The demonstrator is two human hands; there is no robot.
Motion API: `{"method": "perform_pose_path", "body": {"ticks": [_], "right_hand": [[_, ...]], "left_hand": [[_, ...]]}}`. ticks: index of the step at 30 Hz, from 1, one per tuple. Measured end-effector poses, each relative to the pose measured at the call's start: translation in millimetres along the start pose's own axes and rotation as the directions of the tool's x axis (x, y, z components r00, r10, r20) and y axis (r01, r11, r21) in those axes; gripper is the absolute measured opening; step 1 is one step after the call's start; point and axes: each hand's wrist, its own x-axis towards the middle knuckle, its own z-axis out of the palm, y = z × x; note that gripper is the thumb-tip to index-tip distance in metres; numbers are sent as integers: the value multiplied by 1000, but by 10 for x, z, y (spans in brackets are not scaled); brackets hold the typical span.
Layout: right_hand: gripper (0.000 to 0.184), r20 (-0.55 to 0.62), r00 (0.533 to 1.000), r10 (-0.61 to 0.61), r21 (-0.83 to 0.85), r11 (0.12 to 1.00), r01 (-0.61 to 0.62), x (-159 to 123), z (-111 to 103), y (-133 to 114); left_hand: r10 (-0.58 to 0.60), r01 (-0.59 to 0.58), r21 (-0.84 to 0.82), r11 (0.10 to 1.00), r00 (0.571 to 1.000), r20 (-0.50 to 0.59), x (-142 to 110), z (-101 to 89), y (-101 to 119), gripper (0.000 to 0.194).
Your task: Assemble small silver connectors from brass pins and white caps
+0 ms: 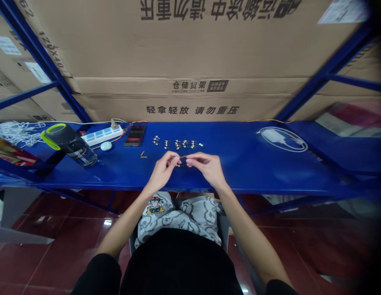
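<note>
Seen from a single camera worn on the head, facing forward and steeply down over the black shirt at the near edge. Set close enough to take in both forearms, yet far enough back to leave the left hand and right hand small at mid-view. Reaches across the blue shelf to the cardboard on the far side, and drops to the tiled floor at near left and near right. Spans wide, from left upright to right upright and beyond, darkening along the right edge.
</note>
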Motion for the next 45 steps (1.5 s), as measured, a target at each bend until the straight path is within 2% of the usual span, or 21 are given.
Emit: {"method": "perform_pose_path", "body": {"ticks": [4,9,14,18,21,24,29,33,45], "right_hand": [[28,1,1000,16,4,1000,-16,4,-2,18],[14,37,998,-48,-36,998,49,-12,-4,5],[13,7,998,-66,-52,996,66,-11,7,-11],[15,7,999,-51,-50,997,51,3,12,-14],[16,-42,998,-37,-49,998,35,9,6,-14],[15,-75,996,-47,-47,998,44,6,1,-13],[13,-39,998,-50,-35,998,49,2,-2,-19],[13,-56,998,-33,-39,999,31,4,-8,-29],[15,73,997,-14,-41,999,17,1,-15,-58]], "left_hand": [[7,-7,45,999,1000,10,-2,2,36,21],[0,-2,94,996,1000,23,-10,3,76,19],[38,-42,170,985,999,26,-24,16,84,16],[107,-101,269,958,994,-9,-36,30,78,12],[124,-105,322,941,992,-39,-45,41,86,12],[130,-115,385,915,991,-12,-56,54,102,11],[124,-122,495,860,992,29,-80,73,123,12],[102,-100,497,862,994,23,-87,67,134,12],[64,-58,514,856,998,6,-84,54,137,15]]}}
